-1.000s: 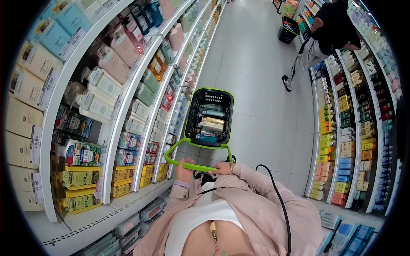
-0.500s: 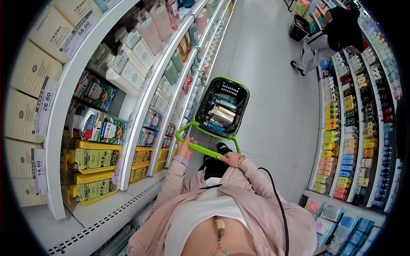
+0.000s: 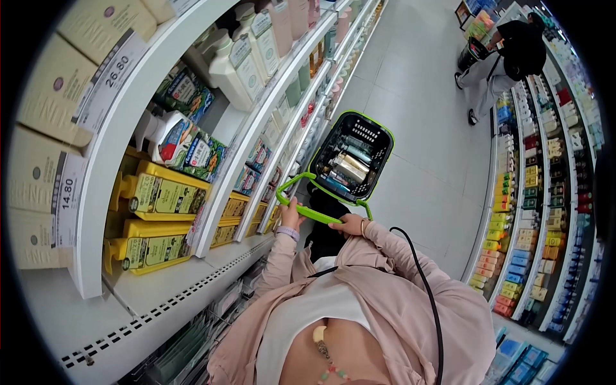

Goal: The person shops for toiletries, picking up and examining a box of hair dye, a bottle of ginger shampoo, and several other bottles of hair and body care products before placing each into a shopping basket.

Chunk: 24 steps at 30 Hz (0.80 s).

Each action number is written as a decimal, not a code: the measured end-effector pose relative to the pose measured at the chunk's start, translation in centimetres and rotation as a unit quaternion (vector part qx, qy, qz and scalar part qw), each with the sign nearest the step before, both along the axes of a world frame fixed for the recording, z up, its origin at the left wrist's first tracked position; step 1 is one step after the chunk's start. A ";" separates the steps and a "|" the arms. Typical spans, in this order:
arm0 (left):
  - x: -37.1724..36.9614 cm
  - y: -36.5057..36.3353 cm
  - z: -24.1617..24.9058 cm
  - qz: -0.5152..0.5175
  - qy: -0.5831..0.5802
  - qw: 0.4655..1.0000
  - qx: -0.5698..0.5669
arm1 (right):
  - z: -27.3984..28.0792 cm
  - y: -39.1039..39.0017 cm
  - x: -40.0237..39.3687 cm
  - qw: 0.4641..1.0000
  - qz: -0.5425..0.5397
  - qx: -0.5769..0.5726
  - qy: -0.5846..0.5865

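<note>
A black shopping basket (image 3: 367, 131) with a green rim hangs in front of my legs. Several packages lie in it, among them a gold one (image 3: 353, 165) and some bluish ones. My left hand (image 3: 292, 213) is closed around the left part of the basket's green handle (image 3: 317, 216). On the handle's right part, my right hand (image 3: 350, 224) has its fingers wrapped too. Both hands sit close to my body, and the basket tilts a little.
On my left, a white shelf (image 3: 170, 282) carries yellow pump bottles (image 3: 160, 192), white bottles (image 3: 237, 74) and cream boxes. Shelves of colourful bottles (image 3: 497, 234) line the right side. Up the tiled aisle (image 3: 430, 96), a person in black (image 3: 520, 51) stands with another basket (image 3: 471, 54).
The basket and my hands appear slightly farther right and higher in view. The left shelf's goods have shifted right as well. The other person has changed stance, legs now closer together.
</note>
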<state>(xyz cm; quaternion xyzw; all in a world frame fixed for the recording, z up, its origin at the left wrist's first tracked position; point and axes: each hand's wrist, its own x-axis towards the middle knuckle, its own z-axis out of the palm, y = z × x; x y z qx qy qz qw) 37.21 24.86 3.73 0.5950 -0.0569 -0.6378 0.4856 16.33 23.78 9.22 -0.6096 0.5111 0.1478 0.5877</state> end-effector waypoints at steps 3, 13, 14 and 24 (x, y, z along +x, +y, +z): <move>-1.1 0.4 1.8 -0.026 0.009 0.999 -0.019 | -1.2 -0.2 0.2 0.995 -0.068 0.031 -0.065; -3.9 -0.6 1.7 -0.124 -0.010 0.992 -0.006 | -3.5 -2.0 0.9 0.991 -0.020 -0.116 -0.070; -3.9 -0.6 1.4 -0.121 -0.008 0.993 -0.005 | -3.9 -2.2 0.8 0.993 -0.005 -0.103 -0.062; -5.9 -0.6 0.1 -0.184 0.026 0.983 0.003 | -3.8 -1.5 -1.7 0.987 0.009 -0.146 -0.062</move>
